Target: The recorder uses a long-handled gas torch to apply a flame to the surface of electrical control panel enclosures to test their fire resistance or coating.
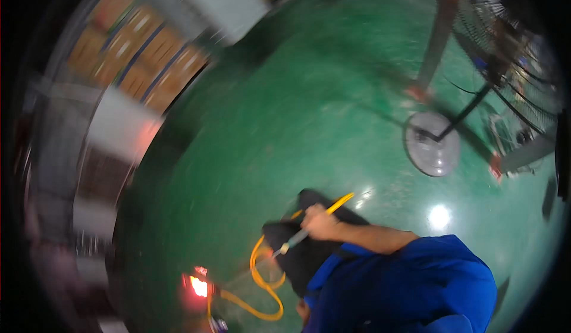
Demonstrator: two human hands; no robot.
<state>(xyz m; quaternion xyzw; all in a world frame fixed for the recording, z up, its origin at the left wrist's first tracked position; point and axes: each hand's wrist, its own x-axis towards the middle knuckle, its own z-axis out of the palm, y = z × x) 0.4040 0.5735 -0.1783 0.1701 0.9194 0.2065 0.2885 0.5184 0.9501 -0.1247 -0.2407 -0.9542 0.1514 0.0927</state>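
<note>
Head view: right hand at five o'clock, grip closed round a slim grey tool pointing toward eight! Looks light, stiff; best held by the body. Yellow cord seems soft, bendy. Left hand, six o'clock, half hidden: can't tell its grip.

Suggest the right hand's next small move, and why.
Probably swing the grey tool slightly away from the loose yellow hose loop. The right hand grips the tool with its thin end pointing toward the picture's lower left, where the loop curves, so they might snag. Blur hides whether they touch.
</note>
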